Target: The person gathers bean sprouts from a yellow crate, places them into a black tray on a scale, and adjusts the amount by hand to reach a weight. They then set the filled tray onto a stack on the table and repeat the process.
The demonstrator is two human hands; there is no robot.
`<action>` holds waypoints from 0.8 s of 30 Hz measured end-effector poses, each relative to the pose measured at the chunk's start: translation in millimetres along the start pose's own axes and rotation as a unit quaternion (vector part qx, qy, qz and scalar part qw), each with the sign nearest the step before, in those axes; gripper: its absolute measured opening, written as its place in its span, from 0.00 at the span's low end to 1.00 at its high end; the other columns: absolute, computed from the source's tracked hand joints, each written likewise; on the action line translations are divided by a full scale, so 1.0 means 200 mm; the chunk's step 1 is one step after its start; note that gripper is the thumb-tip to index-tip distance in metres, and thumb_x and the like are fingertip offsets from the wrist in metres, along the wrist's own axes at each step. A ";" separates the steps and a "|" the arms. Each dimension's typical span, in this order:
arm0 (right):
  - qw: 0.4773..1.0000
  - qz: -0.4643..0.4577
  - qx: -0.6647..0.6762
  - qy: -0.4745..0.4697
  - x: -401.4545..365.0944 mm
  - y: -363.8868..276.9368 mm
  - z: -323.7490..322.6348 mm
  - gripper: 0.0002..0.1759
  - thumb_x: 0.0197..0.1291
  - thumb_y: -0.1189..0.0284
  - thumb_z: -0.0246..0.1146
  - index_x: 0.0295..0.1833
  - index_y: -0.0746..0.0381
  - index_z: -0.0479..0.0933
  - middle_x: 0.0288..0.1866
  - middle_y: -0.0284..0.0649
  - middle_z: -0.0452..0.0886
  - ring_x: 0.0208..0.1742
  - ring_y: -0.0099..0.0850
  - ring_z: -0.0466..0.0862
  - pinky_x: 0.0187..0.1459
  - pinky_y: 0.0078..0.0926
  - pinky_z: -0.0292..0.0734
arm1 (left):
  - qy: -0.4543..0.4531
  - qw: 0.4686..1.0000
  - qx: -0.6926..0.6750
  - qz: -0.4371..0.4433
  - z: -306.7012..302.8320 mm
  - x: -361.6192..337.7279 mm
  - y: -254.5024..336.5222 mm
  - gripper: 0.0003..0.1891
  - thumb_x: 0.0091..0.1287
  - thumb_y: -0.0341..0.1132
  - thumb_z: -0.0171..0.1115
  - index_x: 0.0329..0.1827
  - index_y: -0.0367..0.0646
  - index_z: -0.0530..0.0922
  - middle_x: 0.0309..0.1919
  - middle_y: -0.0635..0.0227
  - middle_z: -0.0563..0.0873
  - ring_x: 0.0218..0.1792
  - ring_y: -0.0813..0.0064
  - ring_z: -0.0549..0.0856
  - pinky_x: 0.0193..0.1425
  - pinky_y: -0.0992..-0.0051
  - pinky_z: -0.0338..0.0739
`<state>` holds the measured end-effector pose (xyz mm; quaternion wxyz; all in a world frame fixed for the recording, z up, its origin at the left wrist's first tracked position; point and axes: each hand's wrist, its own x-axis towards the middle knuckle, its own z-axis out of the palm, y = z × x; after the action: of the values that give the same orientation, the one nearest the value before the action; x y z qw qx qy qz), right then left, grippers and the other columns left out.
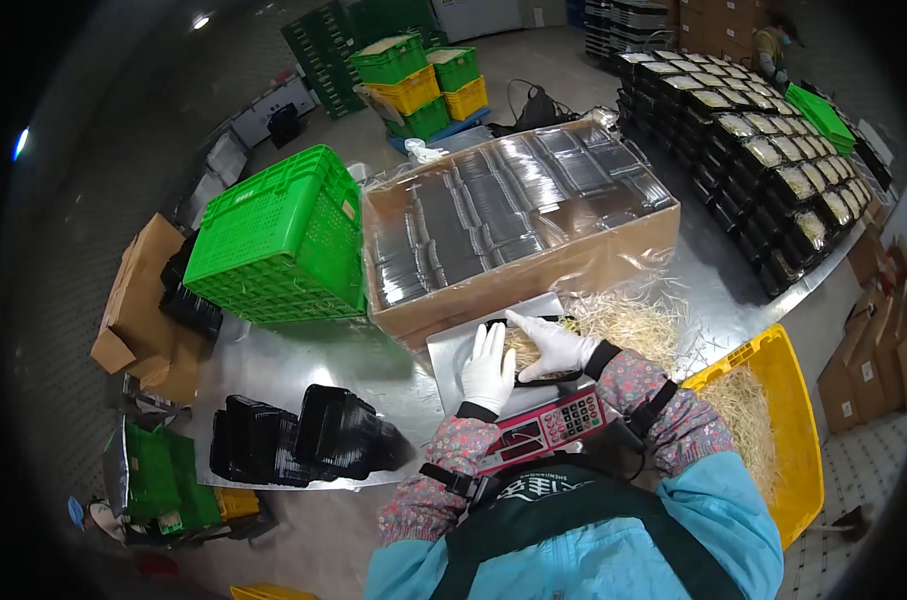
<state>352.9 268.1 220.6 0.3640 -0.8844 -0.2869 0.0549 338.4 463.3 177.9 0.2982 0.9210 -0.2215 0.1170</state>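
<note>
Hands: left hand (489,370) lay with fingers extended at the left of the black tray (551,380); right hand (556,347) spread across its right. Whether either clenched the rim, I couldn't tell.
Tray: on the scale (539,430), pale strands (521,345) inside.
Feel: likely light, slick, flexible; strands soft, easily crushed. Best held by opposite rims.
Edges: carton (534,283) close on far side, loose strands (629,322) right.
Room: most lay left, over the tabletop (299,355).
</note>
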 end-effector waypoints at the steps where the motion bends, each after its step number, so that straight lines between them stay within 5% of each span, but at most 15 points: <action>1: 0.998 -0.051 0.008 0.020 -0.01 0.03 -0.03 0.58 0.46 0.57 0.75 0.76 0.71 0.53 0.74 0.59 0.63 0.76 0.53 0.61 0.75 0.36 0.57 | 0.006 1.000 -0.002 -0.009 0.01 0.00 0.00 0.29 0.70 0.39 0.55 0.72 0.37 0.66 0.68 0.49 0.72 0.72 0.49 0.67 0.74 0.58 0.62; 4: 0.991 -0.029 -0.127 -0.033 -0.10 0.07 -0.09 0.49 0.55 0.57 0.69 0.75 0.69 0.56 0.73 0.60 0.63 0.75 0.52 0.63 0.75 0.44 0.55 | 0.036 0.999 -0.029 -0.022 0.02 -0.01 0.01 0.29 0.69 0.38 0.55 0.72 0.36 0.66 0.68 0.49 0.72 0.72 0.49 0.67 0.75 0.58 0.61; 6: 0.974 -0.077 -0.208 0.034 -0.16 0.05 0.05 0.44 0.60 0.55 0.63 0.75 0.68 0.57 0.73 0.60 0.64 0.75 0.52 0.63 0.74 0.51 0.55 | 0.062 0.997 -0.030 -0.018 0.07 -0.02 -0.01 0.29 0.70 0.37 0.53 0.74 0.38 0.64 0.70 0.53 0.71 0.73 0.51 0.65 0.73 0.59 0.65; 8: 0.970 -0.025 -0.234 0.064 -0.14 0.01 0.17 0.40 0.65 0.53 0.55 0.75 0.68 0.58 0.73 0.59 0.64 0.75 0.55 0.63 0.72 0.56 0.57 | 0.083 0.995 -0.043 -0.018 0.11 -0.03 0.00 0.30 0.70 0.38 0.54 0.74 0.37 0.63 0.70 0.53 0.70 0.73 0.49 0.64 0.74 0.60 0.64; 12: 0.969 -0.033 -0.244 0.019 -0.05 0.02 0.16 0.39 0.65 0.53 0.54 0.73 0.69 0.59 0.73 0.60 0.64 0.74 0.57 0.64 0.70 0.61 0.59 | 0.078 0.997 0.020 -0.016 0.10 -0.02 0.07 0.23 0.69 0.36 0.55 0.66 0.39 0.74 0.67 0.53 0.74 0.72 0.45 0.66 0.73 0.58 0.64; 18: 0.997 -0.068 -0.017 -0.039 -0.07 0.10 -0.19 0.40 0.59 0.55 0.65 0.71 0.68 0.65 0.70 0.56 0.70 0.72 0.48 0.69 0.73 0.39 0.61 | 0.104 0.992 -0.040 -0.064 0.09 -0.03 0.11 0.23 0.66 0.27 0.57 0.66 0.40 0.76 0.67 0.55 0.76 0.72 0.47 0.66 0.76 0.59 0.60; 21: 0.998 -0.053 0.001 0.046 -0.13 0.16 -0.42 0.38 0.60 0.59 0.68 0.72 0.65 0.66 0.70 0.55 0.71 0.72 0.47 0.69 0.73 0.38 0.61 | 0.124 0.990 -0.054 -0.036 0.05 -0.03 0.02 0.25 0.64 0.24 0.57 0.67 0.36 0.73 0.68 0.51 0.74 0.70 0.50 0.71 0.76 0.60 0.60; 24: 0.996 0.010 -0.070 0.062 -0.20 0.27 -0.55 0.47 0.53 0.57 0.73 0.76 0.60 0.61 0.75 0.56 0.63 0.75 0.50 0.63 0.73 0.39 0.61 | 0.149 0.983 -0.090 -0.061 -0.10 -0.02 -0.05 0.23 0.69 0.24 0.50 0.68 0.31 0.70 0.68 0.48 0.73 0.71 0.54 0.70 0.76 0.64 0.60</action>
<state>378.0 147.9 258.9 0.3182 -0.9120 -0.2583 -0.0168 338.6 483.1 187.5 0.4163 0.8745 -0.1276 0.2138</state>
